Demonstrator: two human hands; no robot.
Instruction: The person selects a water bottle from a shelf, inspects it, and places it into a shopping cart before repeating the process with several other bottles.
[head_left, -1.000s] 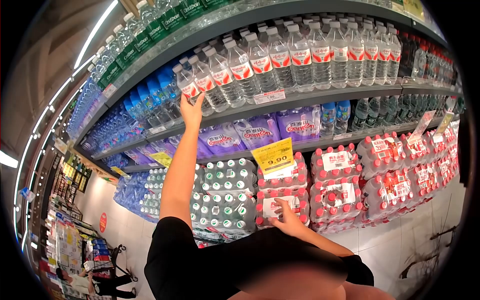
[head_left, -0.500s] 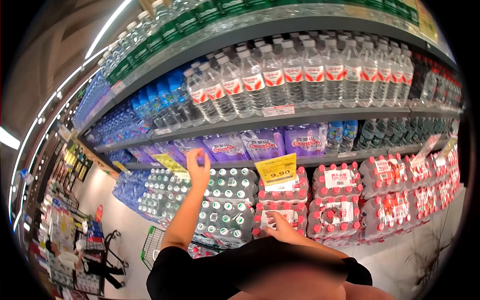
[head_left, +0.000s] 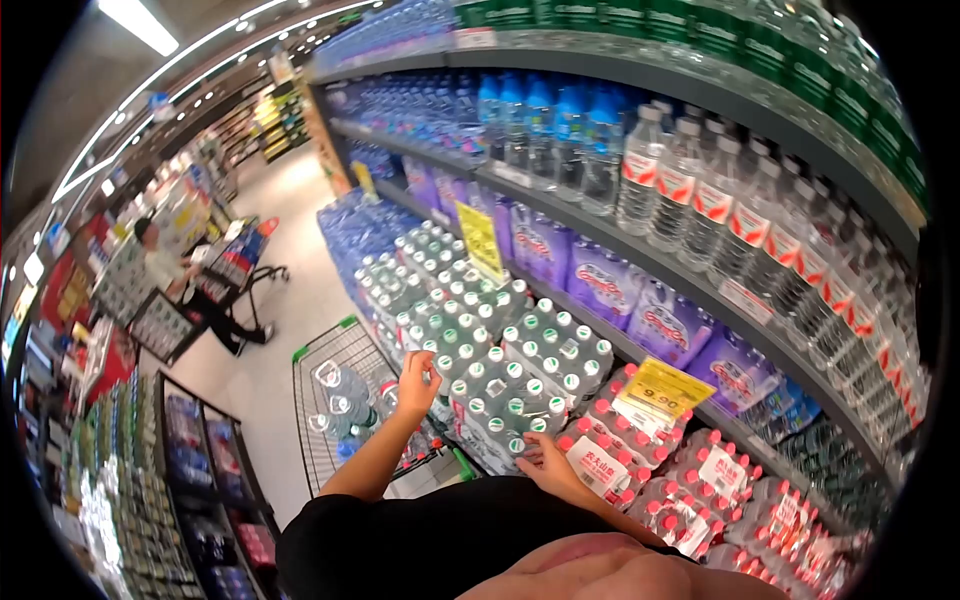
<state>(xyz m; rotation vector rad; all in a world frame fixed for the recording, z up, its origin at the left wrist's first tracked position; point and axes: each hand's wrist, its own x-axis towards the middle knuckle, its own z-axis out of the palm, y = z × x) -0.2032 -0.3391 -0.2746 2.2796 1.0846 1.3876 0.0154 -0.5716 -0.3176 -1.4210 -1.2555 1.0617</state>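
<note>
My left hand (head_left: 418, 382) is raised with bent fingers over the edge between the cart and the bottle packs, its fingertips drawn close to the thumb; nothing shows in it. Beside the front corner of the white-capped bottle packs (head_left: 508, 395) is my right hand (head_left: 543, 458), fingers apart and holding nothing. Red-capped packs (head_left: 603, 462) lie just right of it. A yellow price sign (head_left: 662, 390) stands above them. Left of my left hand, a shopping cart (head_left: 322, 352) with a green-trimmed wire basket holds several large clear bottles (head_left: 345, 395).
Shelves (head_left: 640, 215) of bottled water and purple packs (head_left: 605, 285) run along the right. A person (head_left: 175, 275) stands by another cart (head_left: 235, 255) in the aisle at left. Dark display racks (head_left: 205, 450) stand at the lower left.
The view has swung left, bringing the cart and its bottles into sight. My left hand now appears nearer the cart, and my right hand beside the white-capped packs rather than over the red-capped ones.
</note>
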